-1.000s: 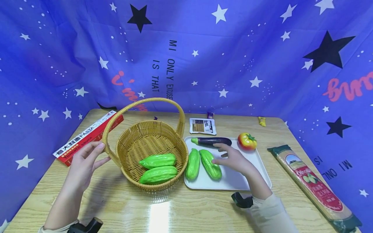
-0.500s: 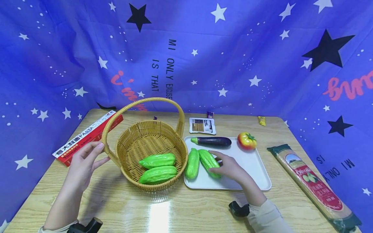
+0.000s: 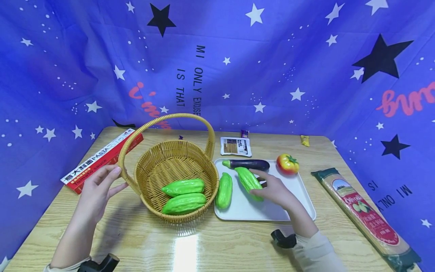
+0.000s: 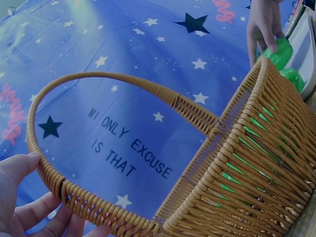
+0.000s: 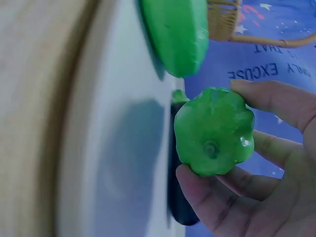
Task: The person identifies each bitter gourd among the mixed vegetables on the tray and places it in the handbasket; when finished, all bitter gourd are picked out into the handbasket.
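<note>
My right hand (image 3: 274,189) pinches a green ridged bitter melon (image 3: 248,180) between thumb and fingers, raised over the white tray (image 3: 275,209). In the right wrist view its lobed end (image 5: 212,131) faces the camera, with a shadow on the tray. A second bitter melon (image 3: 224,191) lies along the tray's left side, an eggplant (image 3: 253,164) and a red-yellow tomato (image 3: 288,164) at its back. Left of the tray stands a wicker basket (image 3: 170,168) with two more bitter melons (image 3: 184,204). My left hand (image 3: 96,193) holds the basket's handle (image 4: 49,175) on its left side.
A red pasta box (image 3: 102,162) lies behind the left hand. A spaghetti bag (image 3: 365,217) lies on the table's right side. Behind the tray are a flat white packet (image 3: 235,146) and small purple (image 3: 245,134) and yellow (image 3: 305,141) wrapped sweets. A blue star-patterned curtain (image 3: 217,75) encloses the table.
My right hand came down to the right-hand bitter melon on the tray, took hold of it and raised it, slightly back and right. My left hand stayed on the basket handle.
</note>
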`<state>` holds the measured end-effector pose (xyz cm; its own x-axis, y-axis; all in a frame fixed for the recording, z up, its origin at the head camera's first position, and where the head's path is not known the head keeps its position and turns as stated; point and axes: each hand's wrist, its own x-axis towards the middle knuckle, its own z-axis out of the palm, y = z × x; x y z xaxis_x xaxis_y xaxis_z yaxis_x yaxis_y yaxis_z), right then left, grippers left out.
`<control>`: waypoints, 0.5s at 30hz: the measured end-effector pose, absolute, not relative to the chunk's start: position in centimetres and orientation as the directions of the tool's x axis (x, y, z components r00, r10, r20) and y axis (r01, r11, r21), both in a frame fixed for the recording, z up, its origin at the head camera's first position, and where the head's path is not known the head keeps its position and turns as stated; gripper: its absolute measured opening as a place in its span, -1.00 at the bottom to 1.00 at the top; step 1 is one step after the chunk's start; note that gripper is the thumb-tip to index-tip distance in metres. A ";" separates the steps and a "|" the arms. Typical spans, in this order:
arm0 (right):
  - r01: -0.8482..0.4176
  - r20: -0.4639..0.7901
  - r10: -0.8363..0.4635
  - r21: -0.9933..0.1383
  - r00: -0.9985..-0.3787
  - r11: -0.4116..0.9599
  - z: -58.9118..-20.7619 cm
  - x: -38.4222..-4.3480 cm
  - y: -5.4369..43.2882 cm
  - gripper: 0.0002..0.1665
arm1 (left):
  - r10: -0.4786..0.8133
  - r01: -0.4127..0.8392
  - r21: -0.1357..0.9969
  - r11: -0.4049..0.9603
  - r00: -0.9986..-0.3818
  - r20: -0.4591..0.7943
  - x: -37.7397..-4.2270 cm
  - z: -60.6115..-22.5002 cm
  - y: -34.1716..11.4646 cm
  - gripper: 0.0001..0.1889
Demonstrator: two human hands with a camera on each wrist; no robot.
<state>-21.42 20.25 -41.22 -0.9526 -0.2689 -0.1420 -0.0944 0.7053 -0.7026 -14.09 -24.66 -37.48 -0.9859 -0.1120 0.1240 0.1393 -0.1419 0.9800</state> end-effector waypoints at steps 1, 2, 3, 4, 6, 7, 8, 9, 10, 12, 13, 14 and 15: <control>-0.100 -0.137 -0.274 -0.706 -0.952 0.701 -40.9 -21.5 20.4 -0.13 | -0.112 0.139 0.980 -0.141 -0.986 0.124 -14.1 -37.5 -24.7 -0.91; -0.109 -0.131 -0.280 -0.706 -0.951 0.700 -40.6 -21.6 20.5 -0.13 | -0.113 0.139 0.980 -0.140 -0.986 0.123 -14.1 -37.5 -24.7 -0.91; -0.115 -0.127 -0.285 -0.706 -0.950 0.699 -40.4 -21.7 20.6 -0.13 | -0.113 0.138 0.980 -0.141 -0.986 0.122 -14.1 -37.5 -24.7 -0.91; -0.115 -0.126 -0.284 -0.706 -0.950 0.699 -40.1 -21.8 20.7 -0.13 | -0.114 0.138 0.981 -0.140 -0.986 0.122 -14.1 -37.5 -24.7 -0.91; -0.118 -0.123 -0.282 -0.701 -0.952 0.703 -39.6 -21.9 20.7 -0.14 | -0.114 0.136 0.981 -0.140 -0.986 0.121 -14.0 -37.4 -24.7 -0.91; -0.115 -0.125 -0.281 -0.703 -0.952 0.702 -39.4 -21.9 20.7 -0.14 | -0.114 0.136 0.981 -0.140 -0.986 0.120 -14.0 -37.4 -24.7 -0.91; -0.117 -0.123 -0.282 -0.702 -0.951 0.703 -39.2 -21.9 20.7 -0.14 | -0.113 0.135 0.981 -0.142 -0.986 0.120 -14.0 -37.4 -24.6 -0.91; -0.114 -0.124 -0.279 -0.703 -0.952 0.702 -39.1 -21.9 20.7 -0.15 | -0.112 0.135 0.981 -0.143 -0.986 0.120 -14.0 -37.3 -24.6 -0.92; -0.116 -0.123 -0.280 -0.703 -0.952 0.702 -38.9 -22.0 20.6 -0.15 | -0.110 0.136 0.980 -0.144 -0.987 0.120 -14.0 -37.4 -24.7 -0.92; -0.126 -0.117 -0.288 -0.700 -0.950 0.703 -38.7 -22.0 20.6 -0.15 | -0.109 0.136 0.980 -0.147 -0.987 0.120 -14.1 -37.5 -24.7 -0.92; -0.135 -0.113 -0.293 -0.697 -0.949 0.704 -38.6 -22.0 20.5 -0.15 | -0.112 0.134 0.981 -0.142 -0.987 0.119 -14.1 -37.6 -24.7 -0.92; -0.144 -0.107 -0.298 -0.691 -0.949 0.708 -38.5 -22.1 20.5 -0.15 | -0.115 0.132 0.981 -0.139 -0.987 0.117 -14.2 -37.7 -24.7 -0.93; -0.153 -0.101 -0.302 -0.685 -0.948 0.712 -38.4 -22.1 20.4 -0.15 | -0.119 0.130 0.982 -0.135 -0.986 0.114 -14.2 -37.7 -24.8 -0.93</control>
<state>-22.08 20.41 -38.40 -0.9481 -0.3015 -0.1014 -0.1533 0.7123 -0.6850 -14.19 -24.75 -37.72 -0.9864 -0.1186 0.1142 0.1299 -0.1349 0.9823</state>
